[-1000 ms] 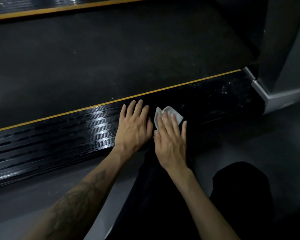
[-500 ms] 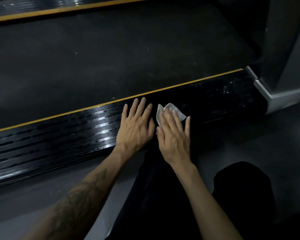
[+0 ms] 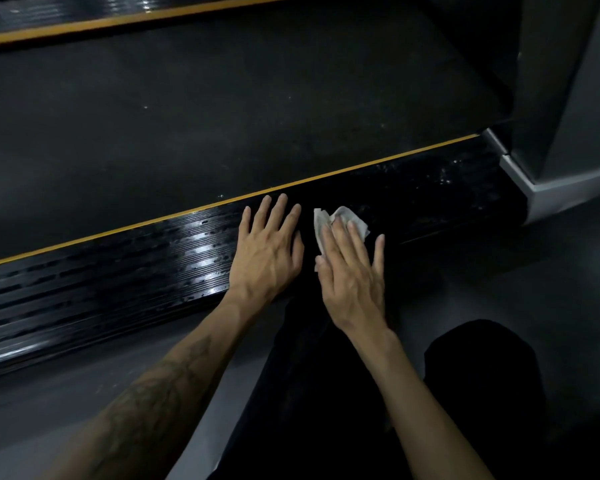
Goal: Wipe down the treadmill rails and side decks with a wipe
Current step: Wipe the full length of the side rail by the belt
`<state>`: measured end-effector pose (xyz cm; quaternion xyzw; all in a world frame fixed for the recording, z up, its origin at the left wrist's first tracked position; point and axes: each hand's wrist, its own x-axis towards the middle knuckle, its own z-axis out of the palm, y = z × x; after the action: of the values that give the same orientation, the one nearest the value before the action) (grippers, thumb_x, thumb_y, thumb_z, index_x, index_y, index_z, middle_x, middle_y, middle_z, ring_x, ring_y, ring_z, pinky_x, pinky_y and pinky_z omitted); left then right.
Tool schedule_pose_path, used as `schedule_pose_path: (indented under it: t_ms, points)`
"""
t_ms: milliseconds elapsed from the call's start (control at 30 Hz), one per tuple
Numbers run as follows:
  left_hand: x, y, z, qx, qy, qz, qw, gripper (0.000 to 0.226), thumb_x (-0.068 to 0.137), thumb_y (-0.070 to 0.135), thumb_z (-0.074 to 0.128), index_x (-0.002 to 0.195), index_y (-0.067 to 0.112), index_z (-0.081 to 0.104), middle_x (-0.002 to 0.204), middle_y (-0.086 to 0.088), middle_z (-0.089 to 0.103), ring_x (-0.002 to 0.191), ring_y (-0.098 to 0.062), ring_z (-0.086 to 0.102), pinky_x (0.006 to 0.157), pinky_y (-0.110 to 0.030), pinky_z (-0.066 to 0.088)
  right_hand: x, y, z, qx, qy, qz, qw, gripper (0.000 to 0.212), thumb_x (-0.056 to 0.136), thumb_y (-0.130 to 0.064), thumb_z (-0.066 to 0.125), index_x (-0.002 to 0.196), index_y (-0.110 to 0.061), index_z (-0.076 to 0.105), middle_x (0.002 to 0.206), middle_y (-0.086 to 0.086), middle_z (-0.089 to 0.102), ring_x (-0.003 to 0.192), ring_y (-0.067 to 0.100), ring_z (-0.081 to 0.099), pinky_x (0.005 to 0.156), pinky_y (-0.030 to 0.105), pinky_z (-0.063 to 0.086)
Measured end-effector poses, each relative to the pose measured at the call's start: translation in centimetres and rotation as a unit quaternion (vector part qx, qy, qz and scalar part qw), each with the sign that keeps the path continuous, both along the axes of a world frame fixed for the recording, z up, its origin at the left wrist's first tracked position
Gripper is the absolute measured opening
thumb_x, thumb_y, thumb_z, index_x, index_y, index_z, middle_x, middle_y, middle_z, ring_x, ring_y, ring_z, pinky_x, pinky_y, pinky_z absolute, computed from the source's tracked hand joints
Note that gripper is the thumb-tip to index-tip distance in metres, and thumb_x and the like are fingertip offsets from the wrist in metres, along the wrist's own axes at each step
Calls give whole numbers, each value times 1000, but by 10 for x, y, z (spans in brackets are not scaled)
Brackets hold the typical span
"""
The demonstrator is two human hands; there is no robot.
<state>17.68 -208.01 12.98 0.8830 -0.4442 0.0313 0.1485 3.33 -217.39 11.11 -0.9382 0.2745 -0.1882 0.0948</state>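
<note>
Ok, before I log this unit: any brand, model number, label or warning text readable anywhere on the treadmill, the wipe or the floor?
None: no readable text in this view.
Side deck: glossy ribs and a yellow edge stripe only.
Belt: plain dark, pale specks, no print.
Wipe under the right hand: plain white.
Left hand lies flat on the deck; its forearm carries a tattoo, with no legible lettering.

Grey floor (image 3: pixel 499 271), dark trouser legs (image 3: pixel 326 410)

no legible text, labels or numbers anywhere
</note>
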Motion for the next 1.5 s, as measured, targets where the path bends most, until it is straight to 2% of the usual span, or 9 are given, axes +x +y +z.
schedule_pose_path:
  t_ms: [133, 367, 533, 733, 933, 1067, 1233, 1367, 1500]
  points:
    - [0, -2, -1, -2, -3, 6, 1000, 58, 101, 41, 32, 151, 17, 49, 162, -11, 41, 152, -32, 31, 123, -57, 24, -13, 20, -4, -1, 18, -47, 999, 61, 108, -42, 27, 162, -12, 28, 170, 8, 20, 159, 21, 10, 127, 58, 4]
    - [-1, -1, 0, 23, -3, -21, 1000, 62, 104, 49, 25, 159, 22, 37, 169, -7, 24, 157, -29, 20, 124, -61, 17, 0, -4, 4, 17, 13, 16, 1000, 57, 108, -39, 25, 159, -17, 38, 169, 0, 27, 158, 17, 15, 127, 59, 3]
    - [-1, -4, 2, 35, 3, -12, 999, 63, 103, 49, 24, 159, 23, 38, 168, -6, 28, 157, -28, 19, 125, -60, 14, -17, 10, -4, 12, -2, -52, 999, 59, 109, -39, 26, 161, -11, 31, 170, 7, 22, 159, 20, 12, 128, 56, 4]
    - [-3, -9, 4, 50, 12, -2, 999, 64, 101, 48, 23, 157, 21, 40, 167, -8, 30, 156, -30, 20, 125, -60, 12, -3, -2, -1, 8, 1, -1, 1000, 56, 108, -38, 31, 158, -13, 39, 168, 4, 29, 158, 20, 18, 127, 57, 5]
    - [-5, -12, 7, 44, 8, 2, 999, 64, 101, 46, 26, 154, 17, 43, 165, -12, 33, 154, -34, 25, 125, -61, 15, -21, 5, -3, 28, -2, -64, 998, 59, 109, -38, 27, 161, -12, 29, 170, 5, 21, 159, 18, 11, 128, 55, 3]
    - [-5, -13, 5, 21, 6, -7, 1000, 64, 101, 47, 29, 151, 12, 47, 165, -13, 34, 155, -32, 25, 125, -58, 16, -13, 8, -3, 24, 2, -41, 999, 59, 108, -39, 26, 161, -12, 32, 170, 6, 23, 159, 20, 13, 128, 55, 5]
    - [-3, -14, 3, 30, 16, -22, 999, 71, 101, 53, 22, 159, 15, 35, 171, -6, 20, 159, -25, 10, 127, -55, 7, -15, -18, -1, -2, 13, -47, 999, 57, 108, -39, 29, 159, -14, 36, 169, 4, 27, 158, 18, 17, 127, 56, 3]
    - [-4, -16, 3, 32, 14, -13, 999, 72, 100, 53, 21, 160, 16, 33, 170, -6, 21, 159, -25, 11, 128, -55, 6, -22, 4, -4, 3, 2, -79, 997, 60, 108, -38, 30, 159, -8, 33, 169, 10, 24, 158, 21, 16, 127, 57, 10]
    - [-5, -17, 3, 30, 13, -9, 999, 70, 100, 52, 24, 157, 14, 38, 169, -8, 26, 158, -27, 16, 127, -56, 9, -6, -2, 0, 13, 3, -23, 1000, 58, 108, -39, 29, 158, -10, 38, 167, 8, 29, 157, 21, 19, 127, 57, 8]
